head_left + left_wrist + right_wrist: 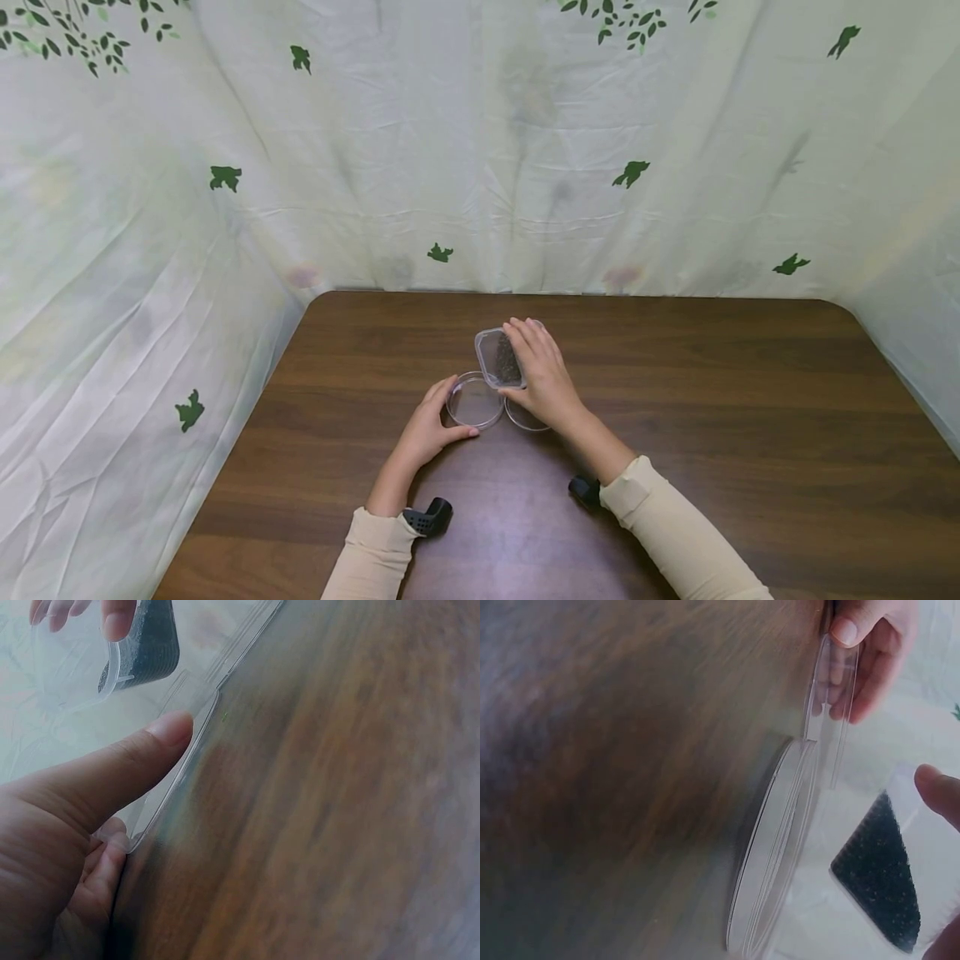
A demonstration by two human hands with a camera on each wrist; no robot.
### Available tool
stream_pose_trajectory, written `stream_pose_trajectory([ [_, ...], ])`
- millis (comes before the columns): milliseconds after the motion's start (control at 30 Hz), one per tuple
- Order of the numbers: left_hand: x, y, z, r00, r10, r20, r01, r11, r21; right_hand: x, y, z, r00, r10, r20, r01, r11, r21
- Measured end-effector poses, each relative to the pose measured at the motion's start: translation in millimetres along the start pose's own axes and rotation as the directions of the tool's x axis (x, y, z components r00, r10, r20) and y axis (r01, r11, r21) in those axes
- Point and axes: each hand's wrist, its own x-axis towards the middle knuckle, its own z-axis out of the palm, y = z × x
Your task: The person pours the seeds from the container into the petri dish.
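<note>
A dark wooden table [675, 400] is sitting inside leaf-printed curtains [480, 167]. The right hand [543, 375] is gripping a seed-filled clear container [498, 358], tilting it mouth-down toward the round clear dish [474, 402] that the left hand [429, 429] is pinching by its rim.

A dark brown wood-grain surface [750, 433] with rounded far corners fills the foreground. Pale, creased cloth [487, 150] printed with green leaves and birds hangs behind and along both sides. Light is soft and even.
</note>
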Motion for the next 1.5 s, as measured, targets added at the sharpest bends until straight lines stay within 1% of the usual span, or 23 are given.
stream_pose_trajectory([
  [167, -0.3, -0.6, 0.3, 1.000, -0.001, 0.002, 0.001, 1.000, 0.006, 0.1, -0.5, 1.9, 1.000, -0.019, 0.000, 0.019, 1.000, -0.012],
  [233, -0.3, -0.5, 0.3, 1.000, -0.015, 0.011, 0.015, 1.000, -0.008, 0.0, -0.7, 2.2, 1.000, -0.024, 0.000, 0.024, 1.000, -0.017],
  [400, -0.2, -0.5, 0.3, 1.000, -0.023, 0.016, 0.023, 1.000, -0.016, 0.4, -2.2, 0.8, 0.999, -0.044, -0.001, 0.044, 0.999, -0.026],
  [667, 0.1, -1.4, 1.3, 0.999, -0.027, 0.021, 0.028, 0.999, -0.018, 1.4, -4.8, -0.7, 0.997, -0.066, 0.025, 0.067, 0.997, -0.042],
  [1000, 0.4, -1.0, 0.8, 1.000, -0.015, 0.013, 0.016, 1.000, -0.023, 2.2, -5.2, 0.3, 0.996, -0.084, 0.019, 0.085, 0.995, -0.058],
  [1133, 0.2, -0.9, 1.0, 1.000, -0.009, 0.012, 0.009, 1.000, -0.024, 2.4, -6.0, 0.2, 0.996, -0.085, 0.031, 0.087, 0.994, -0.068],
  [1267, 0.1, -0.9, 1.0, 1.000, 0.010, 0.001, -0.010, 1.000, -0.013, 3.0, -7.1, 0.5, 0.995, -0.092, 0.043, 0.095, 0.993, -0.076],
  [1500, 0.8, -0.9, 0.6, 1.000, -0.017, 0.014, 0.017, 1.000, -0.021, 4.6, -8.4, 2.0, 0.993, -0.103, 0.052, 0.108, 0.990, -0.086],
])
